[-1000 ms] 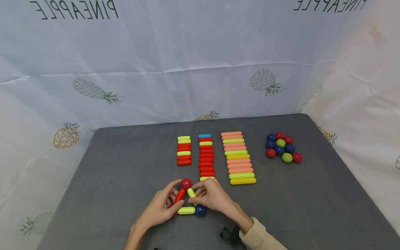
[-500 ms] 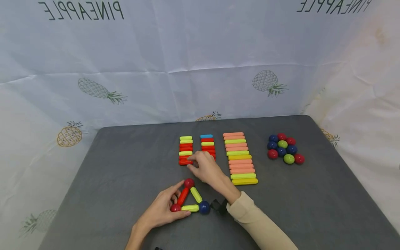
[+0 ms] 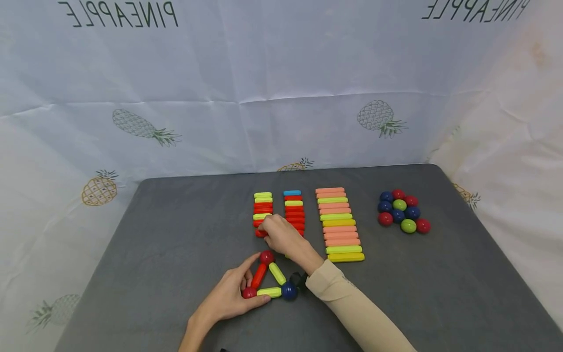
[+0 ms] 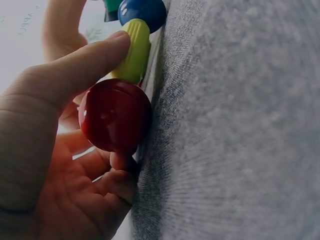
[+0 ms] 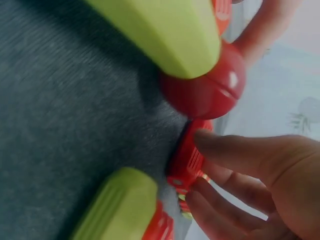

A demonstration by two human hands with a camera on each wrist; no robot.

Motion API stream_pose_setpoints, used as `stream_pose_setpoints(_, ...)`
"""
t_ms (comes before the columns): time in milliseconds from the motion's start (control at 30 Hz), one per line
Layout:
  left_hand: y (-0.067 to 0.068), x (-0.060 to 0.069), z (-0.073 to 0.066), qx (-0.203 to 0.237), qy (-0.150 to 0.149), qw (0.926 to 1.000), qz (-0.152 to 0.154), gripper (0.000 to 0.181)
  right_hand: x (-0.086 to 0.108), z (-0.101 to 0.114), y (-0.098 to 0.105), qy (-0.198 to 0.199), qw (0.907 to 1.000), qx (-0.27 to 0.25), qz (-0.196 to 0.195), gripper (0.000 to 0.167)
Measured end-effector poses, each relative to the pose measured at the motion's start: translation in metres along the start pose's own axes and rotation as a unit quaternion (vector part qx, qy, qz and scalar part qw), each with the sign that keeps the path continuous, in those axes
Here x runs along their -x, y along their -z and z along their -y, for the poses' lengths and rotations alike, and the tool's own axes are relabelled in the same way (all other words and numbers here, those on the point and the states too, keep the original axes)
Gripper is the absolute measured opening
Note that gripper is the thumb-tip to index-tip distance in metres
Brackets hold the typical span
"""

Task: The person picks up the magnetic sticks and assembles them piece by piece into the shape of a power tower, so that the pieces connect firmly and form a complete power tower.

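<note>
On the grey table lies a triangle of magnetic rods and balls, with a red rod [image 3: 259, 276], two yellow-green rods [image 3: 269, 292], two red balls [image 3: 267, 257] and a blue ball [image 3: 289, 291]. My left hand [image 3: 229, 297] holds it from the left side. Its thumb [image 4: 102, 55] lies on the lower yellow-green rod, and its fingers curl behind the near red ball [image 4: 116, 115]. Beyond the triangle's top, my right hand [image 3: 285, 237] pinches a loose red rod [image 5: 189, 159] at the bottom of the left column. Part of the middle column is hidden by that hand.
Short rods make up the left column [image 3: 263, 206] and the middle column [image 3: 293, 209]. Longer pink, yellow and yellow-green rods form a third column [image 3: 336, 216]. Several red, blue and green balls [image 3: 399, 206] cluster at the right. A pineapple-print cloth [image 3: 246, 127] hangs behind the table.
My right hand has left the triangle, reached up to the left column and taken hold of its lowest red rod, which is now shifted slightly. The left hand has stayed at the triangle.
</note>
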State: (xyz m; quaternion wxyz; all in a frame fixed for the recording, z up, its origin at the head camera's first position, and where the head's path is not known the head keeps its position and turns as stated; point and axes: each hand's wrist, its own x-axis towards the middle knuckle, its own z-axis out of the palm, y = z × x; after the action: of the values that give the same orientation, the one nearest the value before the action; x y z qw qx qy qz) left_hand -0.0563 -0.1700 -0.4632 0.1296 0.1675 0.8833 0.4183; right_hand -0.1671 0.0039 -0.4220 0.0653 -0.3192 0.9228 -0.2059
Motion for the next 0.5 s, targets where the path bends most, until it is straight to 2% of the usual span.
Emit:
stream_pose_setpoints(200,0.000,0.000,0.000,0.000,0.002,1.0000,0.002,0.090,0.004,-0.004,-0.006,0.005,0.9999,0.008,0.013,0.026)
stream_pose_setpoints(500,-0.001,0.000,0.001,-0.003,0.011,0.9999,-0.001,0.090,0.013,-0.005,-0.004,-0.006,0.9995,-0.026,0.018,0.038)
